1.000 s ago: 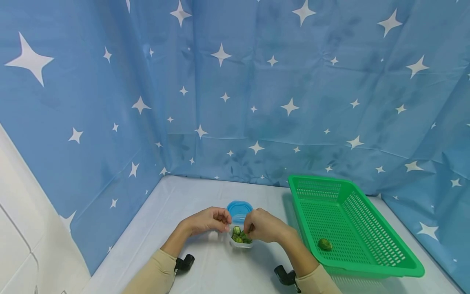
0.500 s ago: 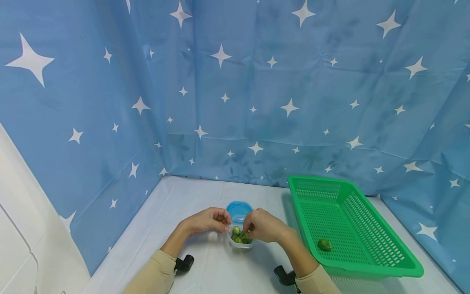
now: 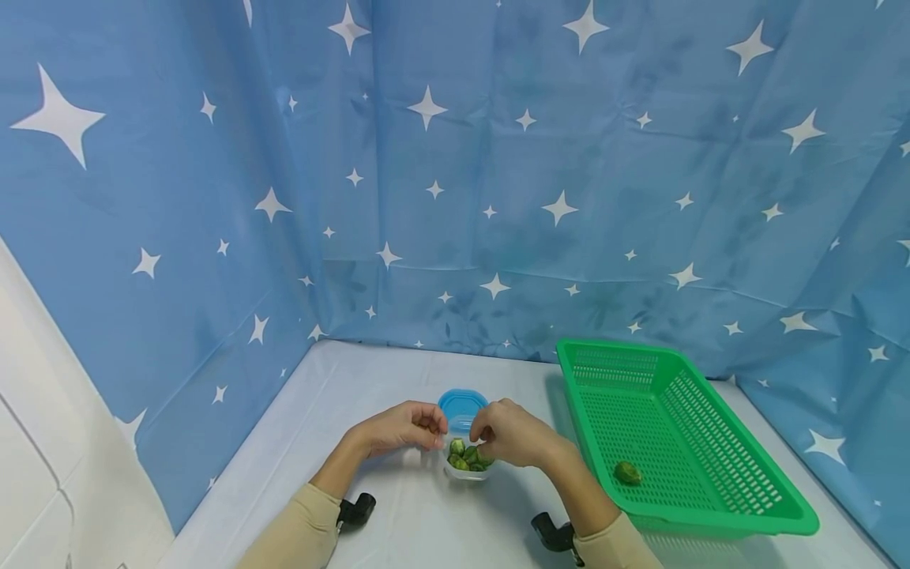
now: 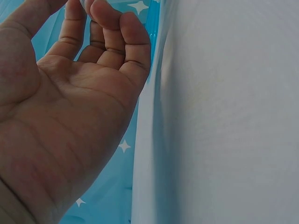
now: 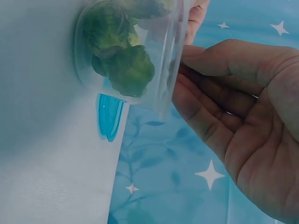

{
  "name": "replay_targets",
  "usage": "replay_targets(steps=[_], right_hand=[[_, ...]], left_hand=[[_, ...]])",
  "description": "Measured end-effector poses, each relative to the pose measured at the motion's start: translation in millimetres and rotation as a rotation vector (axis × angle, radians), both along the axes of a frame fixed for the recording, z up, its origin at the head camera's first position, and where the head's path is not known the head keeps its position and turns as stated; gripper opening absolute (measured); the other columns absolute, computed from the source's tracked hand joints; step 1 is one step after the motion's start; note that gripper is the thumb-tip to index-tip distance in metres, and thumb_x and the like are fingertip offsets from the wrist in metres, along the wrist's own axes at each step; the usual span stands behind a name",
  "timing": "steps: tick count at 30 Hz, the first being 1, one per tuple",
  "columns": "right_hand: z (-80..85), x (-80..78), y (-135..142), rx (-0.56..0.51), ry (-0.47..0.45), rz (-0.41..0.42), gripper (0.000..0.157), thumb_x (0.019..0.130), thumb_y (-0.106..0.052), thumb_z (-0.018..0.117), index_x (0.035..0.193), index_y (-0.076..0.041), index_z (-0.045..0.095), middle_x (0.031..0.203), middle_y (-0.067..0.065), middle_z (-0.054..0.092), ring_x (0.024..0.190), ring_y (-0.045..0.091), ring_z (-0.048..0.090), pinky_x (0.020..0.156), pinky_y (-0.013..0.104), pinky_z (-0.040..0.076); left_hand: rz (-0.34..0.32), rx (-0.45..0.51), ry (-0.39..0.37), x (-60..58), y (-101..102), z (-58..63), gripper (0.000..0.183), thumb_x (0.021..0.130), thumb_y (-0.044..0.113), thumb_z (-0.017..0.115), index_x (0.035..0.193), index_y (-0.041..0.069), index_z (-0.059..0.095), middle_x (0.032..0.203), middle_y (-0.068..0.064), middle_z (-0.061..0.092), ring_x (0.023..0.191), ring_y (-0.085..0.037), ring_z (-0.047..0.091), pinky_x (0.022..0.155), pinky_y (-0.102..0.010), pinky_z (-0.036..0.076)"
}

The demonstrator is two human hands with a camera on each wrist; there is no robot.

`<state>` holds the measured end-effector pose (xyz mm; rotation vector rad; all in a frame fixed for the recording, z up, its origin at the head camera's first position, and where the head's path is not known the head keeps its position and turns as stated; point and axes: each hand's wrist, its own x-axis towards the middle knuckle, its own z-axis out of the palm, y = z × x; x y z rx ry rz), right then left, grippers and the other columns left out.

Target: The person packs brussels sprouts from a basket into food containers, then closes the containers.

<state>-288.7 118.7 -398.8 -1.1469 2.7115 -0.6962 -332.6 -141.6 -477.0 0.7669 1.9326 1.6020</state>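
Observation:
A small clear plastic container (image 3: 468,476) stands on the table with several Brussels sprouts (image 3: 457,447) in it. My left hand (image 3: 407,427) is at its left rim, fingers loosely bent and no sprout in them. On the other side, my right hand (image 3: 515,436) hangs over the right rim with fingers pointing down. In the right wrist view, the right thumb (image 5: 210,60) and fingers are just above the container's mouth, with no sprout visible between them. Sprouts (image 5: 133,70) show through the container wall there. Right behind the container lies a blue lid (image 3: 462,405).
To the right stands a large green plastic basket (image 3: 711,518) with a single Brussels sprout (image 3: 628,473) near its front left corner. A white cloth (image 3: 398,521) covers the table. Blue star-patterned curtains (image 3: 498,197) enclose the back and sides.
My right hand has lifted slightly off the sprouts in the container, and more of the sprout at the right side shows. My left hand has stayed in place.

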Motion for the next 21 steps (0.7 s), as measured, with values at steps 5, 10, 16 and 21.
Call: replay_targets(steps=[5,10,16,21], right_hand=[[2.3,0.1,0.7,-0.032,0.019,-0.008,0.022,0.085,0.007,0.076,0.104,-0.005,0.079,0.101,0.008,0.077,0.086,0.013,0.069,0.077,0.027,0.058],[8.3,3.4,0.6,-0.047,0.043,-0.027,0.022,0.088,0.003,0.078,0.108,-0.006,0.077,0.104,0.006,0.076,0.087,0.012,0.067,0.079,0.028,0.058],[15.6,9.4,2.4,-0.065,0.086,-0.051,0.024,0.090,-0.001,0.078,0.113,-0.006,0.076,0.107,0.004,0.076,0.089,0.011,0.067,0.080,0.032,0.059],[20.6,13.3,3.8,-0.073,0.139,-0.052,0.023,0.091,-0.003,0.078,0.114,-0.008,0.076,0.109,0.002,0.075,0.090,0.012,0.068,0.080,0.028,0.058]], left_hand=[[0.000,0.001,-0.003,0.1,0.0,-0.5,0.026,0.094,0.011,0.074,0.113,-0.003,0.064,0.094,0.001,0.065,0.082,-0.014,0.058,0.077,-0.032,0.050],[-0.007,0.005,-0.001,-0.1,0.2,-0.6,0.029,0.095,0.010,0.073,0.115,-0.007,0.062,0.094,0.001,0.066,0.082,-0.013,0.058,0.077,-0.032,0.050],[-0.015,0.011,-0.002,-0.3,-0.1,-0.3,0.033,0.095,0.010,0.073,0.117,-0.010,0.060,0.095,0.002,0.066,0.083,-0.013,0.059,0.077,-0.032,0.050],[-0.018,0.010,-0.002,-0.6,0.1,-0.5,0.031,0.094,0.007,0.071,0.117,-0.011,0.060,0.096,0.001,0.068,0.088,-0.017,0.062,0.079,-0.033,0.050]])
